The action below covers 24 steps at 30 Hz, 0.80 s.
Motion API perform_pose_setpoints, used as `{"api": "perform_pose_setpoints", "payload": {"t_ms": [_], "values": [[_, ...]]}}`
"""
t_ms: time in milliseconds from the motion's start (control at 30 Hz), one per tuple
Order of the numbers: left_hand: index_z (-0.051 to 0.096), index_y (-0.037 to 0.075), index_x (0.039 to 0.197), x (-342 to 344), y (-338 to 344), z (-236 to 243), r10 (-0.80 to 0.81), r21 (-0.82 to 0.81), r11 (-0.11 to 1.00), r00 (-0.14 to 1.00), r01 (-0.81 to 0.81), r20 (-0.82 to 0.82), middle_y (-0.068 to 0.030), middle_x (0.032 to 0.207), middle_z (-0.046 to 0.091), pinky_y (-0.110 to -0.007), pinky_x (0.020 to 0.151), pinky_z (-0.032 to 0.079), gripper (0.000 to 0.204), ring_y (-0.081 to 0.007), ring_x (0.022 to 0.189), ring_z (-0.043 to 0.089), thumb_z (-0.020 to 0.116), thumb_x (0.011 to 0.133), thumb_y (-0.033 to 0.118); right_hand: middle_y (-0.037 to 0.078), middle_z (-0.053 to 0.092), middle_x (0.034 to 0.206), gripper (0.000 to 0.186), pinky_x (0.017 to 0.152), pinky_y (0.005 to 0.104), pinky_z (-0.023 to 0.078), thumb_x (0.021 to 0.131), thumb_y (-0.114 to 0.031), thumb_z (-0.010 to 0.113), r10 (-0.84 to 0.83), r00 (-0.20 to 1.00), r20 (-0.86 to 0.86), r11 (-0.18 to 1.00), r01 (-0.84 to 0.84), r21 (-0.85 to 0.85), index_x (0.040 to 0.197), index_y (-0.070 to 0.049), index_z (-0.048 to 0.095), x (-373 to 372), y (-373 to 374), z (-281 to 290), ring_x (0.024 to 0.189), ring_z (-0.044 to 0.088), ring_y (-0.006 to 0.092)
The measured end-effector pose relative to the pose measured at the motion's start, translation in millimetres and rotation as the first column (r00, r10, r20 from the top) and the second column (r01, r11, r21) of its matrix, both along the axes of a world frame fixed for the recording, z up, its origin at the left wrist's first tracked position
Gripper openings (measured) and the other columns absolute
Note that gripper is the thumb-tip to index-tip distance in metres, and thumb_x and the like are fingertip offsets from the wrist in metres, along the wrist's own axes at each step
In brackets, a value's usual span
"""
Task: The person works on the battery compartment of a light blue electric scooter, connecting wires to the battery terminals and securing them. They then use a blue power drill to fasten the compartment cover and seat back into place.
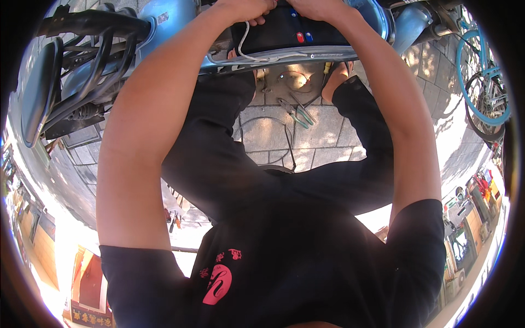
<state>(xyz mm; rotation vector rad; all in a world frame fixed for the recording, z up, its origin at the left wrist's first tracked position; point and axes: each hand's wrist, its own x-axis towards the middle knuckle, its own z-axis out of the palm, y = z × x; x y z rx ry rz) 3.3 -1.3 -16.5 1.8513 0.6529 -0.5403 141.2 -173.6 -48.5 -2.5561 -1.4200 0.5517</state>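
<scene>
At far left a dark pad [41, 93] stands beside curved black bars [106, 52], which meet a blue panel [167, 24]. Right of that, the left hand [250, 9] is at the upper edge, over the black cover [268, 41]; its fingers are curled, but I cannot tell whether they pinch anything. A white cord [244, 42] hangs from just below this hand, bending right along the grey rim [333, 53]. The cover lies below and between both hands, with a red tab [299, 37] and a blue tab [309, 36] side by side near its lower edge. Beneath, on the paving [328, 131], are a black cable [289, 139] and green-handled pliers [298, 113], jaws pointing away from the person. The right hand [317, 7] reaches in at the cover's far right; its fingertips are cut off, so I cannot tell their state. Another blue panel [413, 27] follows, then a light-blue bicycle [481, 112] at far right.
</scene>
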Motion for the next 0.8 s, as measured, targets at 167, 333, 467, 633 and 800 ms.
{"api": "perform_pose_setpoints", "payload": {"t_ms": [167, 333, 467, 633, 800], "values": [[0.078, -0.006, 0.110, 3, -8, 2, -0.030, -0.034, 0.999, 0.997, 0.032, 0.068, -0.0120, 0.085, 0.079, -0.034, 0.062, 0.063, 0.025, -0.0177, 0.069, 0.077, 0.073, 0.105, 0.018, 0.026, 0.078, 0.091, 0.055, 0.082, 0.0593, 0.059, 0.111, -0.046, 0.053, -0.215, 0.871, -0.441, 0.975, 0.216, -0.050, 0.092, -0.001, 0.079, -27, -21, 97, 0.087, 0.075, 0.0479], [0.073, -0.003, 0.125, -17, 7, -16, 0.030, -0.077, 0.997, 0.991, -0.020, 0.131, -0.0137, 0.101, 0.080, -0.036, 0.072, 0.063, 0.027, -0.0195, 0.079, 0.075, 0.074, 0.102, 0.010, 0.006, 0.071, 0.071, 0.051, 0.059, 0.0343, 0.059, 0.096, -0.054, 0.076, -0.295, 0.531, -0.794, 0.862, -0.210, -0.461, 0.088, -0.005, 0.077, -81, -76, 119, 0.057, 0.070, 0.0159], [0.076, -0.002, 0.121, -18, 5, -11, -0.148, 0.081, 0.988, 0.954, 0.131, 0.261, -0.0133, 0.102, 0.081, -0.036, 0.080, 0.062, 0.023, -0.0209, 0.087, 0.075, 0.073, 0.100, 0.007, 0.016, 0.078, 0.097, 0.043, 0.082, 0.0452, 0.063, 0.097, -0.043, 0.071, -0.030, 0.771, -0.636, 0.774, -0.385, -0.503, 0.098, -0.001, 0.077, -134, -142, 4, 0.091, 0.078, 0.0342], [0.078, -0.002, 0.117, -27, 2, 11, -0.234, 0.123, 0.968, 0.962, 0.218, 0.139, -0.0127, 0.102, 0.081, -0.035, 0.087, 0.061, 0.020, -0.0192, 0.093, 0.075, 0.072, 0.100, 0.007, 0.021, 0.076, 0.124, 0.042, 0.098, 0.0512, 0.059, 0.099, -0.037, 0.068, -0.160, 0.869, -0.469, 0.930, -0.026, -0.365, 0.124, -0.003, 0.074, -191, -198, -147, 0.115, 0.074, 0.0423], [0.078, -0.002, 0.119, -37, 9, 10, -0.172, 0.046, 0.985, 0.970, 0.167, 0.171, -0.0111, 0.103, 0.081, -0.035, 0.089, 0.061, 0.022, -0.0203, 0.095, 0.076, 0.072, 0.100, 0.008, 0.021, 0.075, 0.124, 0.047, 0.100, 0.0514, 0.058, 0.101, -0.034, 0.067, -0.528, 0.730, -0.435, 0.849, 0.465, -0.252, 0.139, -0.006, 0.068, -228, -188, -170, 0.118, 0.072, 0.0426]]}}
